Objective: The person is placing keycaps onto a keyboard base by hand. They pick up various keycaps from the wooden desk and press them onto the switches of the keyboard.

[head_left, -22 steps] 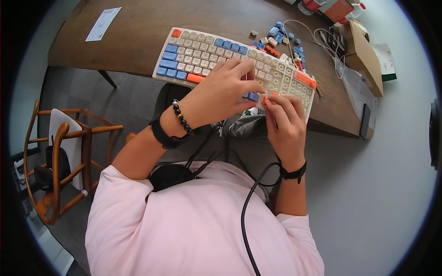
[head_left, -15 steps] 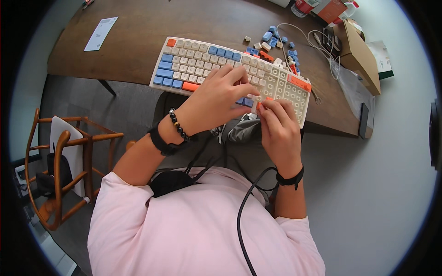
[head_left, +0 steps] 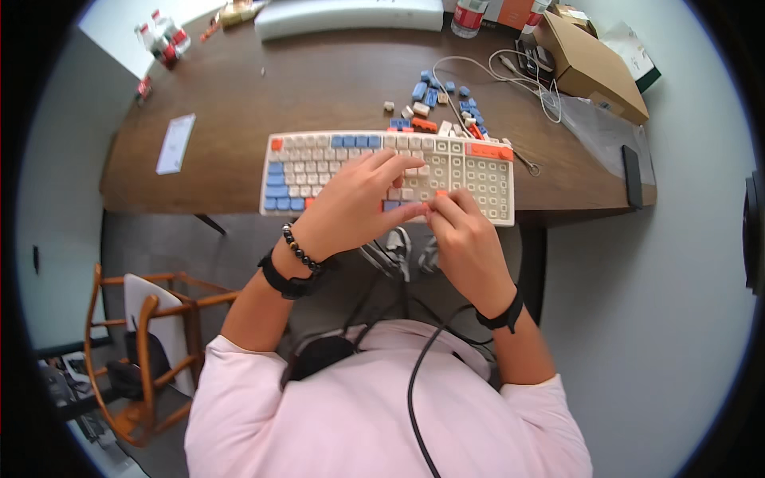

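Note:
A cream keyboard (head_left: 266,171) with cream, blue and orange keycaps lies at the table's front edge. Its right part shows bare switch sockets. My left hand (head_left: 362,195) rests over the middle of the keyboard, index finger and thumb stretched out and apart, nothing visible in its grip. Its thumb tip reaches close to my right fingertips. Over the lower right part of the board, my right hand (head_left: 470,239) is closed in a pinch. An orange keycap (head_left: 441,193) shows at its fingertips, mostly hidden by them.
Loose blue, cream and orange keycaps (head_left: 431,97) lie behind the keyboard. Beyond them are a white cable (head_left: 498,78), a cardboard box (head_left: 594,72) and bottles (head_left: 468,17). A black phone-like slab (head_left: 632,177) lies at the right edge. A wooden chair (head_left: 147,350) stands at the left.
The view has shifted, so the keyboard sits more level and more of the table's far side shows. My left thumb is closer to my right fingertips. The right hand keeps its pinch.

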Demonstrator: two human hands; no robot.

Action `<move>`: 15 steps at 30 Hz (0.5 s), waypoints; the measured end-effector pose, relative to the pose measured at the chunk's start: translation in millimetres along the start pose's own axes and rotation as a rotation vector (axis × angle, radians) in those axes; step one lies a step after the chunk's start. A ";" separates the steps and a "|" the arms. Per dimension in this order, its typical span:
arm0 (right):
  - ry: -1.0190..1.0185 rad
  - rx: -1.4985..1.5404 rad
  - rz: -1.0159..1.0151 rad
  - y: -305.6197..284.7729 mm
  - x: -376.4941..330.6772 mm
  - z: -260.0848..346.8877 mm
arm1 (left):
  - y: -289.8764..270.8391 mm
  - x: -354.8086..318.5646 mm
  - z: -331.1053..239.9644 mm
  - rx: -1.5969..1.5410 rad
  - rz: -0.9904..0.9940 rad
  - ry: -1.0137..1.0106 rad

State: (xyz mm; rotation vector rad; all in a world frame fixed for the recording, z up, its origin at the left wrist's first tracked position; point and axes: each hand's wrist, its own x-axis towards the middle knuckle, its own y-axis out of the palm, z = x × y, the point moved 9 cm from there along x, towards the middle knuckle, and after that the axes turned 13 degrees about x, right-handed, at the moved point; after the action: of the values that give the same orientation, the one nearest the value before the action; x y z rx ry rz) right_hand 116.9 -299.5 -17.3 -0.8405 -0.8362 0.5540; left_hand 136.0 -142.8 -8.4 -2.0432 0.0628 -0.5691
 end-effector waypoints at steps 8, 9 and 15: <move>-0.052 -0.064 -0.013 -1.8 -7.9 4.2 | -9.9 81.3 53.6 0.170 0.118 0.067; -0.060 -0.081 -0.027 -3.5 -9.0 5.4 | -4.0 87.1 54.7 0.132 0.217 0.124; -0.013 -0.024 0.021 -1.5 -11.9 0.3 | 10.3 101.5 77.9 0.059 0.435 0.104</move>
State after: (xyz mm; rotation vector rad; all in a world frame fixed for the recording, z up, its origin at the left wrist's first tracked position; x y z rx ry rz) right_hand 110.0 -308.7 -20.9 -0.8689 -0.8483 0.5701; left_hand 260.8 -112.8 -11.8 -1.8640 0.5319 -0.3959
